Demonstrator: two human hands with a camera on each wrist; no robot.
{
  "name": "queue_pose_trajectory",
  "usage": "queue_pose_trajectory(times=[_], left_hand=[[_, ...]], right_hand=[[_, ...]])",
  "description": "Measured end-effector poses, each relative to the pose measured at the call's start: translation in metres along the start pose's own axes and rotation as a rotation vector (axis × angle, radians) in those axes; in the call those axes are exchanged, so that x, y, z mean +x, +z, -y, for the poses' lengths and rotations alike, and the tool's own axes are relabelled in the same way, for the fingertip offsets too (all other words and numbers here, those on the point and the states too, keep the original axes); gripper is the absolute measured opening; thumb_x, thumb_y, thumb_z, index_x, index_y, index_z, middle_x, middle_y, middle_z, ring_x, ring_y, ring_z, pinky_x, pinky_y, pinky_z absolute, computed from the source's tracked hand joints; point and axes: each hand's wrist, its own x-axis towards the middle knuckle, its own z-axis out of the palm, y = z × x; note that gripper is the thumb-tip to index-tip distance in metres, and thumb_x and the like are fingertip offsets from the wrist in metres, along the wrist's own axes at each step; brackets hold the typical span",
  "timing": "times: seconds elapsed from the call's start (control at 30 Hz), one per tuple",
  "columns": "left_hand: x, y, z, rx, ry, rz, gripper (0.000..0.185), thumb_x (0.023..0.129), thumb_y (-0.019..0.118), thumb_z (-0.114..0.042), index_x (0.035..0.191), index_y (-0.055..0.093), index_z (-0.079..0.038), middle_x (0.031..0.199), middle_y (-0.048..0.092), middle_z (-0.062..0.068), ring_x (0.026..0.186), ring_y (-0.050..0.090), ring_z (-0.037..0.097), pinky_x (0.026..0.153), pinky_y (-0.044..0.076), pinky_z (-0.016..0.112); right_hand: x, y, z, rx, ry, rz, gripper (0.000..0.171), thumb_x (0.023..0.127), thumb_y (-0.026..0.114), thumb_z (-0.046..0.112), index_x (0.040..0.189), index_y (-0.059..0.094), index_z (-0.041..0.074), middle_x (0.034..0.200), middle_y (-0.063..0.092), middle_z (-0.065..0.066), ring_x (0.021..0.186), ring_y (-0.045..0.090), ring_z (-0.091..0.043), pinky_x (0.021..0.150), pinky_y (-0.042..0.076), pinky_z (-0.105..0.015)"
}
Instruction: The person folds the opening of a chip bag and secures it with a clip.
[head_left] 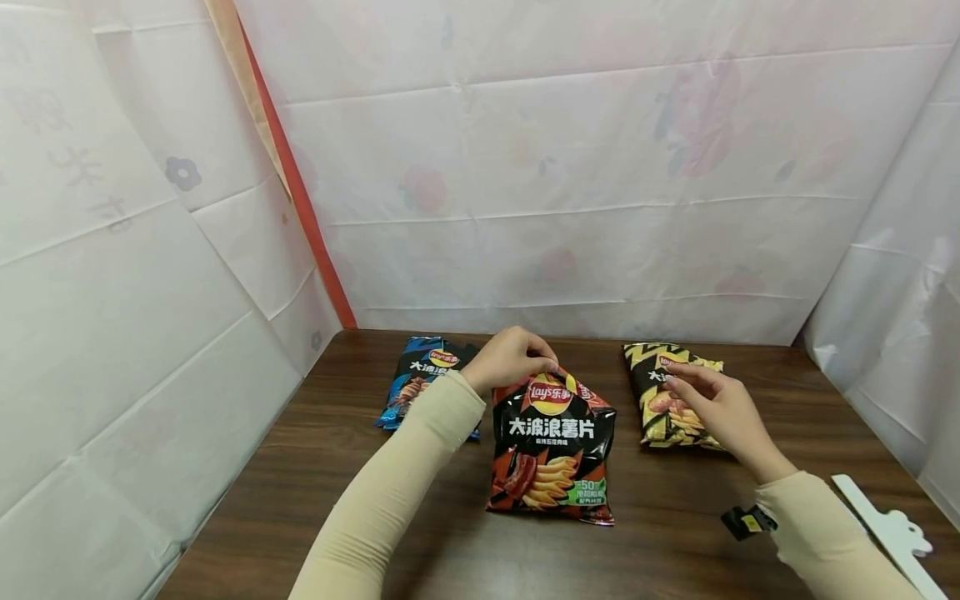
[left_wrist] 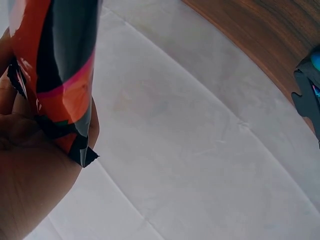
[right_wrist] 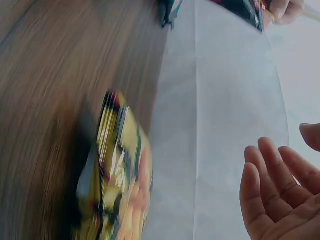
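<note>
Gripping: left hand point(head_left: 508, 358) pinches the top seam of the red-and-black foil chip bag point(head_left: 551, 450)
Right hand point(head_left: 716, 408): fingers loose, empty, above the yellow-and-black foil chip bag point(head_left: 663, 400)
Handling: probably light, puffy, slick, crushable; take it by the seam

"Lay's", "50" on red bag point(head_left: 551, 446)

Lay flat at the far left of the brown wooden table point(head_left: 300, 500): a blue chip bag point(head_left: 420, 379). Sat at the near right edge: a white plastic piece point(head_left: 888, 529) and a small black clip point(head_left: 746, 521). Hung behind and on both sides: white sheeting point(head_left: 585, 167).
</note>
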Motion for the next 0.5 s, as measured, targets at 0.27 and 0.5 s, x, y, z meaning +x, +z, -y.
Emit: queue_pose_trajectory(times=[0.27,0.5], left_hand=[[0.000,0.000,0.001,-0.002,-0.007,-0.003,0.013,0.094,0.068,-0.027,0.093,0.079,-0.021,0.092,0.074,-0.005,0.068,0.057,0.009,0.064,0.044,0.023],[-0.002,0.000,0.000,-0.006,-0.004,-0.007,0.013,0.094,0.068,-0.026,0.093,0.079,-0.020,0.092,0.075,-0.004,0.067,0.056,0.008,0.064,0.044,0.023]], right_hand=[[-0.011,-0.026,-0.022,-0.194,0.020,-0.087,0.045,0.100,0.057,0.034,0.133,0.060,0.004,0.109,0.070,-0.020,0.078,0.051,0.014,0.060,0.045,-0.023],[-0.028,-0.046,-0.052,-0.343,0.079,-0.140,0.048,0.100,0.055,0.037,0.132,0.058,0.002,0.112,0.068,-0.025,0.088,0.066,-0.027,0.064,0.049,-0.038]])
